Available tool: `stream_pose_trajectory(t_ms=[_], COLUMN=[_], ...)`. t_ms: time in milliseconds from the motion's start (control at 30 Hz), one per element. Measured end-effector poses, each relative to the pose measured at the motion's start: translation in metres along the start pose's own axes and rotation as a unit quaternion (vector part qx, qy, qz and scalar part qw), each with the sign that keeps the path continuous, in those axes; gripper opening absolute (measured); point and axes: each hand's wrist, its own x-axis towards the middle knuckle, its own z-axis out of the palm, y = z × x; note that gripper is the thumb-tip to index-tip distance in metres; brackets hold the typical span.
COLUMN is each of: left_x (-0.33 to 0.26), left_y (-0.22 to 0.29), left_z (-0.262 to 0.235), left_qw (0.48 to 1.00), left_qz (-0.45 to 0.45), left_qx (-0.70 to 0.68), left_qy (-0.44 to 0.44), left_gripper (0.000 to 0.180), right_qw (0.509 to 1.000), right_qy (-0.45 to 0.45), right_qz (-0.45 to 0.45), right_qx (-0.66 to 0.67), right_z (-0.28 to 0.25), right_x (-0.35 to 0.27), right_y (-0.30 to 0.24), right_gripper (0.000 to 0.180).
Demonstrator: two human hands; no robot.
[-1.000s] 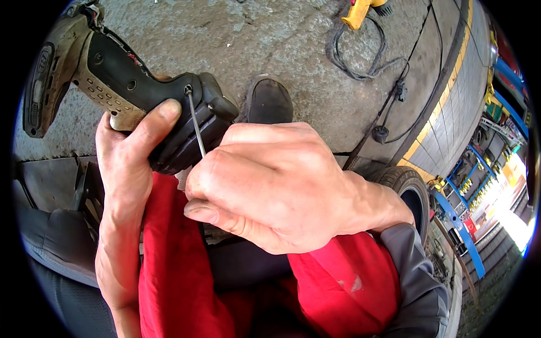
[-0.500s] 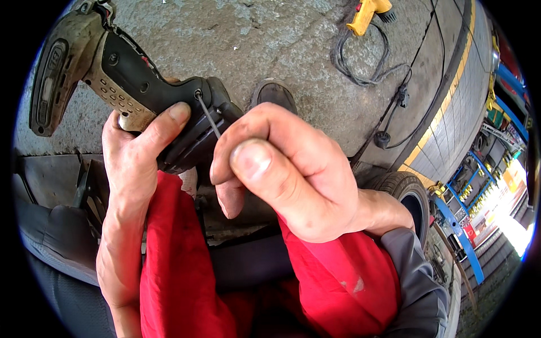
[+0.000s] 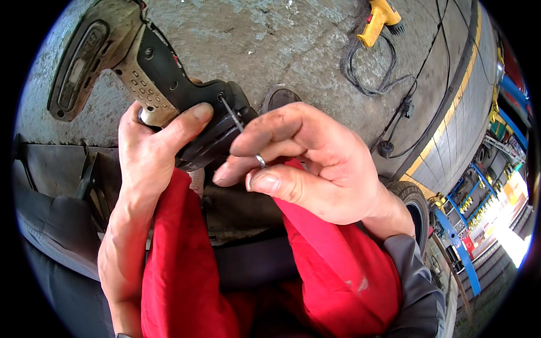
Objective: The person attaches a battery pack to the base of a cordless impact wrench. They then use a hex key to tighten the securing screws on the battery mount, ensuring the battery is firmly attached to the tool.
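Note:
My left hand [image 3: 147, 149] is wrapped round the dark body of a cordless power tool [image 3: 169, 84], its thumb on top. The tool has a worn tan-and-black casing with a bent handle, several screw holes and red wire at a seam. One end of a thin metal rod [image 3: 231, 114], much like a hex key, sits in a recessed hole near the tool's right end. My right hand [image 3: 315, 163] has its fingers loosely curled about the rod, whose shiny other end shows between fingers and thumb. Its middle is hidden behind a finger.
On the rough concrete floor lies a yellow corded tool [image 3: 378, 22] with a coiled grey cable. Dark cables and a plug [image 3: 386, 149] run along a floor seam. A tyre [image 3: 414, 205] stands at the right, near blue metal racking. My red-trousered knees are below my hands.
Both hands and the power tool have shifted slightly right in view. My right fingers have loosened and spread from a tight curl, exposing the rod's shiny end.

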Motion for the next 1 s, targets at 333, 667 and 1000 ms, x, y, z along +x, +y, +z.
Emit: stream_pose_trajectory(t_ms=[333, 667, 1000], left_x=[0.003, 0.007, 0.010], left_y=[0.000, -0.011, -0.012], left_z=[0.000, -0.005, -0.007], left_qw=[1.000, 0.998, 0.998], left_qz=[0.002, -0.037, -0.042], left_qx=[0.027, 0.045, 0.048], left_qy=[0.007, -0.018, -0.024], left_gripper=[0.027, 0.027, 0.028], right_qw=[0.995, 0.982, 0.989], right_qy=[0.042, 0.014, -0.044], right_qz=[0.063, -0.031, 0.091], right_qx=[-0.060, -0.187, 0.104], right_z=[0.015, 0.000, -0.002], right_x=[-0.002, 0.007, 0.002], right_y=[0.000, 0.023, 0.033], right_gripper=[0.021, 0.016, 0.025])
